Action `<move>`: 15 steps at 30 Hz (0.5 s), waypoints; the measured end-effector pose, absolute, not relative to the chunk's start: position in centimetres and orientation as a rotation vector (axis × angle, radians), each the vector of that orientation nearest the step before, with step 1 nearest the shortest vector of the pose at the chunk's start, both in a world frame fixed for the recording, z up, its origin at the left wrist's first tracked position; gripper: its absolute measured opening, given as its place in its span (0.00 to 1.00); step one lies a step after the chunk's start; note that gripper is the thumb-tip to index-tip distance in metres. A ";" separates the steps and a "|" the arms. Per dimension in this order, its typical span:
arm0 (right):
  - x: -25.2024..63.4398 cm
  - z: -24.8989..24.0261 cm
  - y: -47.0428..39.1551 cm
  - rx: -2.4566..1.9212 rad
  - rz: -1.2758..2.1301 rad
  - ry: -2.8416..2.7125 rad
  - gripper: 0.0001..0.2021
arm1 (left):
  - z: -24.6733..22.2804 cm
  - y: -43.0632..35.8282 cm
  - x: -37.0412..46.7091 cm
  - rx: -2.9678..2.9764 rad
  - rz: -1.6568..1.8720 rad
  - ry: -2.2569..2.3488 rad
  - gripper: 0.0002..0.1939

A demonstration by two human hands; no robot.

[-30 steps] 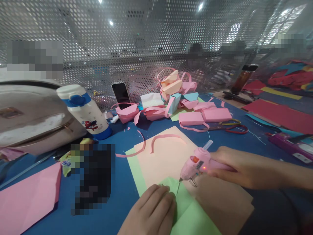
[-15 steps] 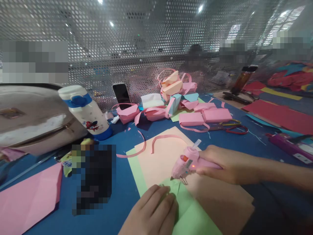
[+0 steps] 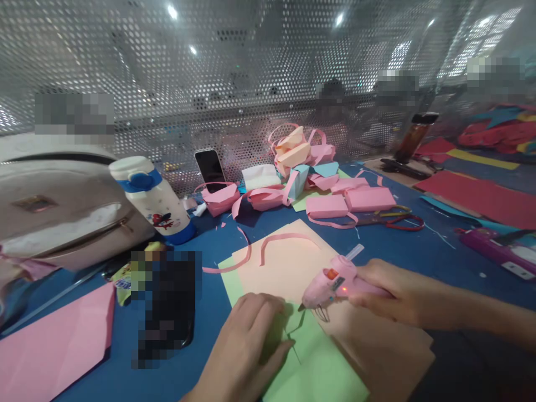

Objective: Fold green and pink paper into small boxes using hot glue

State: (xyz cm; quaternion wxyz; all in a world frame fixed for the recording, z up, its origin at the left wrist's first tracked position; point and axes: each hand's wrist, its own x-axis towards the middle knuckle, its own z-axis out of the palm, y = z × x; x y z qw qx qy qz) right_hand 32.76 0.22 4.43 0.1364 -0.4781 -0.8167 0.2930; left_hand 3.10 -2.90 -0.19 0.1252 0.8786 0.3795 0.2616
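My right hand point(image 3: 391, 293) is wrapped round the handle of a pink glue gun point(image 3: 329, 283), whose small light glows orange. Its nozzle points down and left, close over a folded green paper point(image 3: 320, 357). Bent round the left edge of that green paper, my left hand point(image 3: 253, 335) grips it, fingertips near the nozzle. Beneath lie peach paper sheets point(image 3: 280, 262) with a light green sheet point(image 3: 230, 279) showing at their left edge. Two curled pink strips point(image 3: 288, 237) rest on and beside the peach sheets.
Folded pink paper pieces point(image 3: 326, 205), scissors point(image 3: 404, 221) and a phone point(image 3: 210, 169) stand or lie behind. At left are a bottle point(image 3: 157, 204), a bag point(image 3: 75, 206) and pink paper point(image 3: 62, 340). A purple tool point(image 3: 494, 251) lies at right.
The glue gun and my right hand have moved slightly right. My left hand has shifted up and left with the green paper, and more of its folded surface shows.
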 end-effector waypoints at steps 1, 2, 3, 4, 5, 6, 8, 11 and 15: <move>32.8 4.3 0.2 -1.368 0.909 -2.364 0.21 | -0.1 -2.8 3.1 2.501 0.730 1.154 0.16; 32.8 4.3 0.1 -1.353 0.975 -2.364 0.21 | -0.1 -2.7 3.2 2.452 0.705 1.189 0.17; 32.8 4.3 0.1 -1.341 1.037 -2.364 0.21 | 0.0 -2.6 3.3 2.412 0.689 1.213 0.17; 32.8 4.3 0.1 -1.339 1.082 -2.360 0.21 | 0.0 -2.6 3.5 2.379 0.677 1.235 0.17; 32.7 4.3 0.1 -1.338 1.115 -2.356 0.21 | 0.1 -2.6 3.6 2.351 0.668 1.255 0.15; 32.7 4.4 0.1 -1.334 1.139 -2.355 0.21 | 0.2 -2.6 3.8 2.326 0.657 1.270 0.13; 32.6 4.4 0.1 -1.318 1.169 -2.350 0.21 | 0.3 -2.7 4.1 2.278 0.649 1.282 0.09; 32.7 4.3 -0.2 -1.291 1.217 -2.310 0.22 | 0.5 -2.8 4.2 2.219 0.721 1.247 0.06; 33.0 4.1 -0.8 -1.279 1.338 -2.177 0.22 | 0.8 -2.7 4.0 2.242 0.905 1.161 0.09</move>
